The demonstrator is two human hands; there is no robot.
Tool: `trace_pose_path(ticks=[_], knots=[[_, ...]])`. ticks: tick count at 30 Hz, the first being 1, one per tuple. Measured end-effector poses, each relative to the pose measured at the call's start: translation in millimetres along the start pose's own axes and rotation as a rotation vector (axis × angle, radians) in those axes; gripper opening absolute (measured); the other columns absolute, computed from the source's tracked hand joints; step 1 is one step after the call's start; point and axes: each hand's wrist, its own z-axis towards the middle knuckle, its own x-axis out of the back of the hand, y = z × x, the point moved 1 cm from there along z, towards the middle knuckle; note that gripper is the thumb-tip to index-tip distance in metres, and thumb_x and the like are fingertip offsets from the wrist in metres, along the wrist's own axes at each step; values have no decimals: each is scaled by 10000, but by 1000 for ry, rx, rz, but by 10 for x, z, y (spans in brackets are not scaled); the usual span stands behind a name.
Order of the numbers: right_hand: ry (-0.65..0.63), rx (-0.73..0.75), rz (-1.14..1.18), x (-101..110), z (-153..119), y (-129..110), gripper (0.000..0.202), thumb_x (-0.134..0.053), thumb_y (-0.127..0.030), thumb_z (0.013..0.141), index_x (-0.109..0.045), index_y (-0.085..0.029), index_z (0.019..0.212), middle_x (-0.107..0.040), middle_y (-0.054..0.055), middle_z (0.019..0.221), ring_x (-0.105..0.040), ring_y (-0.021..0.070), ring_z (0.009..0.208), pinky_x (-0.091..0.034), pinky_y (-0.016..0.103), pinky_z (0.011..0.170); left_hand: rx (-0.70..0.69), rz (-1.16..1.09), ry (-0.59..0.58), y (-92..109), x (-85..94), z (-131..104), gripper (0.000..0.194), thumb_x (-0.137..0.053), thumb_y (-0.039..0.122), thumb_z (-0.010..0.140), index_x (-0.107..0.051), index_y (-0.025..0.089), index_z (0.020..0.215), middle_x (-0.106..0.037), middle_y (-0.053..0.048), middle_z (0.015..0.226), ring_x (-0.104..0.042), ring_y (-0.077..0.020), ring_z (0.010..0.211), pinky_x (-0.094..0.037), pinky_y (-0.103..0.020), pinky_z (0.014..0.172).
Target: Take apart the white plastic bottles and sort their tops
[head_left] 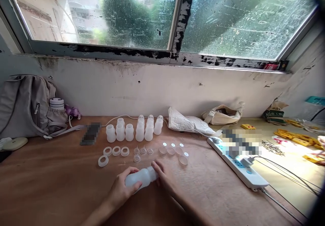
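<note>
My left hand [124, 185] is wrapped round the body of a translucent white baby bottle [138, 179], which lies tilted over the wooden table with its neck to the right. Around the neck end, my right hand [164, 177] has its fingers closed; they hide the bottle's tip. Beyond my hands are several white screw rings [103, 161], small clear teats [137, 158] and clear round discs [183, 160] with white dots beside them. Behind these stand several open-necked bottles [111, 133] and, to their right, several bottles with domed tops [139, 131].
A grey backpack [27, 104] and a blurred phone-like slab [90, 133] are on the left. A white padded packet [190, 122] lies by the wall. A power strip [238, 165] with cables runs along the right, beside yellow parts [291, 138] and part of another person's hand [322, 141].
</note>
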Motion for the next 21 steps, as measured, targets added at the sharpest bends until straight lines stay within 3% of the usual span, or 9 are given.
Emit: trace_pose_path(ticks=[3, 7, 11, 17, 19, 21], knots=[[54, 100, -128, 3, 4, 18, 358, -474, -428, 763, -383, -185, 517, -380, -34, 502, -394, 97, 479, -340, 202, 424, 61, -94, -154, -4, -44, -18, 462, -653, 390, 604, -579, 154, 995, -624, -55, 857, -559, -177, 706, -435, -230, 593], [80, 7, -11, 0, -6, 27, 341, -430, -405, 755, -309, -200, 511, -310, -42, 489, -332, 94, 446, -289, 204, 390, 124, -316, -299, 13, -57, -34, 502, -637, 423, 594, -599, 118, 992, -603, -40, 694, -512, -135, 557, -374, -197, 435], [57, -41, 35, -10, -40, -18, 318, -410, -390, 752, -281, -206, 526, -282, -51, 487, -293, 87, 422, -250, 201, 376, 170, -426, -322, 59, -17, -58, 533, -628, 417, 595, -581, 133, 1043, -585, -27, 662, -506, -128, 530, -356, -183, 391], [170, 222, -304, -9, -116, -55, 377, -342, -404, 815, -388, -191, 507, -328, -41, 447, -334, 93, 411, -252, 222, 432, 147, -293, -269, 20, -27, -69, 572, -658, 375, 588, -541, 144, 1097, -565, -16, 668, -458, -93, 482, -355, -169, 359], [186, 259, -344, 34, -107, -49, 384, -331, -407, 821, -398, -193, 511, -340, -39, 444, -342, 95, 405, -255, 225, 435, 137, -271, -251, -24, -20, -72, 578, -661, 378, 585, -537, 143, 1099, -562, -12, 662, -434, -79, 456, -351, -167, 348], [282, 253, -342, 159, -66, -62, 399, -315, -426, 822, -371, -198, 500, -354, -32, 453, -356, 105, 424, -269, 227, 439, 149, -315, -228, -69, 32, -72, 580, -648, 404, 583, -544, 124, 1080, -553, -8, 618, -423, -78, 435, -335, -168, 334]])
